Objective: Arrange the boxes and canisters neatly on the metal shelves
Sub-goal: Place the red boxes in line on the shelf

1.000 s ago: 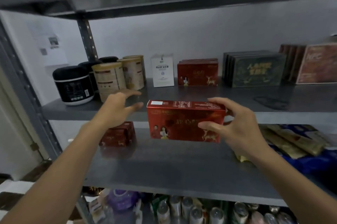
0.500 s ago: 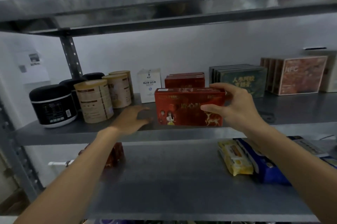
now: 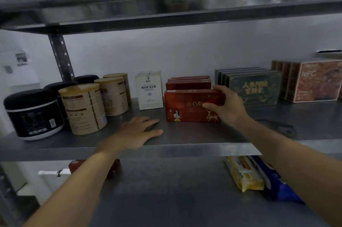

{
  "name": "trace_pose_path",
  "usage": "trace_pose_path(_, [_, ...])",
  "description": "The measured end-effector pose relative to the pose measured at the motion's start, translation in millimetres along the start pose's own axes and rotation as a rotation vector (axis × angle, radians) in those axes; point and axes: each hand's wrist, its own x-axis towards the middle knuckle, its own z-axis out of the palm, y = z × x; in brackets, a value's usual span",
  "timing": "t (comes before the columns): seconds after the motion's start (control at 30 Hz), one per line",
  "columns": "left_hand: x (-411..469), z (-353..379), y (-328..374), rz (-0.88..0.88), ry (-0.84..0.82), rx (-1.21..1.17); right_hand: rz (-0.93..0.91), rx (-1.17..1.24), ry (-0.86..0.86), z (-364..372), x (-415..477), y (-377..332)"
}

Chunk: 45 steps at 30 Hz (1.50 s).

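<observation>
Red box [image 3: 187, 108] stands upright on grey metal shelf [image 3: 185, 135]. Right hand [image 3: 226, 109] grips its right end, thumb on front face, fingers over top edge. Left hand [image 3: 137, 134] lies flat on the shelf to its left, fingers relaxed. Matching red boxes [image 3: 188, 83] just behind; white carton [image 3: 149, 90] left, dark green boxes [image 3: 256, 88] right. Cylindrical tan canisters [image 3: 83, 108] further left.
</observation>
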Motion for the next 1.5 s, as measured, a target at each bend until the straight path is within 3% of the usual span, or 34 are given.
trace_pose_path(0.2, [21.6,-0.3,0.9,0.015,0.1,-0.136,-0.023,-0.07,-0.102,14.6,12.6,10.8])
trace_pose_path(0.63, [85.7,0.4,23.3,0.108,0.27,-0.422,-0.19,-0.394,-0.053,29.4,46.7,29.4])
trace_pose_path(0.8, [95.4,4.3,26.3,0.121,0.38,-0.353,-0.237,-0.496,-0.053,33.2,57.3,35.0])
trace_pose_path(1.0, [97.5,5.7,24.3,0.138,0.379,-0.354,-0.252,-0.673,-0.021,37.4,58.6,33.7])
trace_pose_path(1.5, [95.2,6.1,24.1,0.082,0.359,-0.328,-0.253,-0.614,-0.023,39.2,59.1,38.2])
